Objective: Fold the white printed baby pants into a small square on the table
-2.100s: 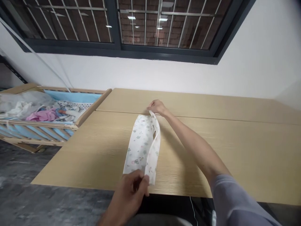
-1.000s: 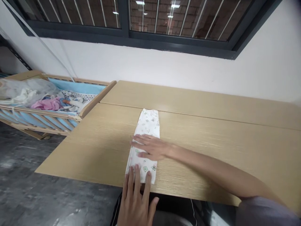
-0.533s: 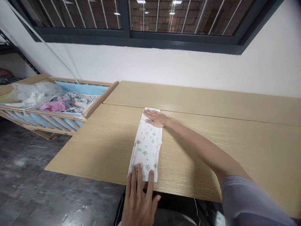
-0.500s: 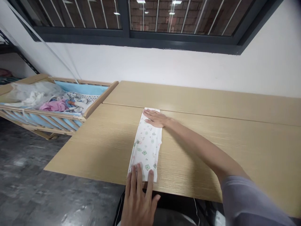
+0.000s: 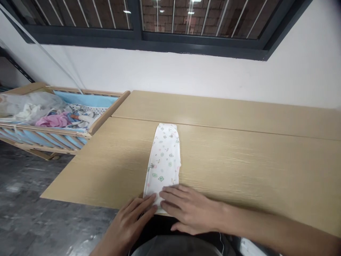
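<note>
A white cloth garment, folded into a long narrow strip and printed with small green and pink figures, lies flat on the wooden table. It runs from the table's front edge back towards the seam in the top. My left hand rests at the strip's near left corner, fingers stretched out. Palm down, my right hand covers the near right corner with its fingers extended across the cloth. Neither hand grips the fabric; the fingertips of the two hands are close together. Part of the near end is hidden under them.
Left of the table stands a wooden crib with blue lining. In it lie a pink cloth, other crumpled fabrics and a translucent plastic bag. A dark-framed window is in the white wall behind.
My right hand has come from the far end of the cloth to its near end. My left hand has shifted left and turned inward. The view has moved slightly.
</note>
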Motion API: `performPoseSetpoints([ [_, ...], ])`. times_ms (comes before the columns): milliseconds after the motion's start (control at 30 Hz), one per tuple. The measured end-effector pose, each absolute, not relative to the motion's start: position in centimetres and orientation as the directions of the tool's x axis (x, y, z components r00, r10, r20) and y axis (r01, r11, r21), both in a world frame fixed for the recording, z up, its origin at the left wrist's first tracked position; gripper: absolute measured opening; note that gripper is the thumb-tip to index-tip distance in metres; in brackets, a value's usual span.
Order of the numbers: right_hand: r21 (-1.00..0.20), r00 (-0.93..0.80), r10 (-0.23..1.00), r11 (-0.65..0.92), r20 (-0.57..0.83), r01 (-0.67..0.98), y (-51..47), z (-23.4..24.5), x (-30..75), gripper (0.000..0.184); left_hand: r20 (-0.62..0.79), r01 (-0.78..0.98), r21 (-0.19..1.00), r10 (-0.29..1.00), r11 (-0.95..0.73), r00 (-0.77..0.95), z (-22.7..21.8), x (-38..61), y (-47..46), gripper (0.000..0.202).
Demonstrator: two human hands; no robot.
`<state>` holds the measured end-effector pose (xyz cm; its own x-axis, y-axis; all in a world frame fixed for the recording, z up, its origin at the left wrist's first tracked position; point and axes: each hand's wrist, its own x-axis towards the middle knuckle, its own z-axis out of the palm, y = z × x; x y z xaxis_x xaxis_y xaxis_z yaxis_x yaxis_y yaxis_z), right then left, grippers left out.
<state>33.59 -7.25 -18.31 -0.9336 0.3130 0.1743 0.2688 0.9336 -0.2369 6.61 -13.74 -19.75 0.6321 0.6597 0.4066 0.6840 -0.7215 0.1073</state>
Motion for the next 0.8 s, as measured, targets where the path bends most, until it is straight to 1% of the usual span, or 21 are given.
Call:
performPoseSetpoints([
  [67, -0.187, -0.924, 0.329, 0.937, 0.195, 0.294, -9.1, -18.8, 34.0, 0.039, 0.397, 0.638, 0.112, 0.623, -0.762, 0.674, -18.9, 6.7, -14.0, 0.040],
  [100, -0.199, -0.915, 0.344, 0.932, 0.211, 0.304, -9.8, -18.7, 34.2, 0.038, 0.393, 0.618, 0.128, 0.612, -0.776, 0.687, -18.5, 6.8, -14.1, 0.040],
  [133, -0.243, -0.899, 0.379, 0.914, 0.218, 0.326, -10.3, -18.3, 34.2, 0.039, 0.392, 0.605, 0.153, 0.610, -0.781, 0.688, -18.1, 6.9, -14.2, 0.039],
  [167, -0.318, -0.877, 0.430, 0.880, 0.215, 0.354, -10.7, -17.7, 34.3, 0.039, 0.392, 0.601, 0.184, 0.618, -0.778, 0.681, -17.8, 7.0, -14.1, 0.038],
  [267, -0.581, -0.791, 0.598, 0.693, 0.133, 0.426, -10.2, -14.9, 34.6, 0.040, 0.411, 0.598, 0.287, 0.661, -0.748, 0.629, -16.8, 7.0, -13.2, 0.040],
  [300, -0.644, -0.763, 0.635, 0.634, 0.118, 0.428, -9.4, -13.9, 34.7, 0.039, 0.418, 0.601, 0.318, 0.677, -0.733, 0.606, -16.5, 7.0, -12.6, 0.042],
  [367, -0.718, -0.700, 0.698, 0.564, 0.151, 0.407, -7.1, -12.1, 34.8, 0.034, 0.438, 0.605, 0.362, 0.703, -0.709, 0.561, -15.3, 7.0, -10.6, 0.043],
  [433, -0.748, -0.600, 0.771, 0.525, 0.215, 0.407, -3.8, -11.0, 34.7, 0.031, 0.455, 0.640, 0.383, 0.739, -0.666, 0.497, -13.6, 7.3, -7.6, 0.036],
  [500, -0.758, -0.496, 0.829, 0.492, 0.258, 0.428, 0.1, -10.8, 34.4, 0.032, 0.436, 0.710, 0.381, 0.793, -0.592, 0.426, -11.6, 7.9, -4.0, 0.026],
  [600, -0.759, -0.419, 0.854, 0.486, 0.308, 0.433, 6.5, -12.2, 33.7, 0.030, 0.337, 0.799, 0.346, 0.860, -0.492, 0.383, -9.4, 9.2, 2.0, 0.033],
  [700, -0.737, -0.345, 0.874, 0.478, 0.343, 0.478, 11.8, -15.1, 32.8, 0.021, 0.244, 0.845, 0.298, 0.891, -0.445, 0.383, -9.5, 10.6, 7.1, 0.032],
  [800, -0.679, -0.303, 0.905, 0.424, 0.298, 0.599, 14.9, -17.5, 32.1, 0.014, 0.187, 0.900, 0.223, 0.923, -0.374, 0.337, -11.0, 11.9, 9.7, 0.029],
])
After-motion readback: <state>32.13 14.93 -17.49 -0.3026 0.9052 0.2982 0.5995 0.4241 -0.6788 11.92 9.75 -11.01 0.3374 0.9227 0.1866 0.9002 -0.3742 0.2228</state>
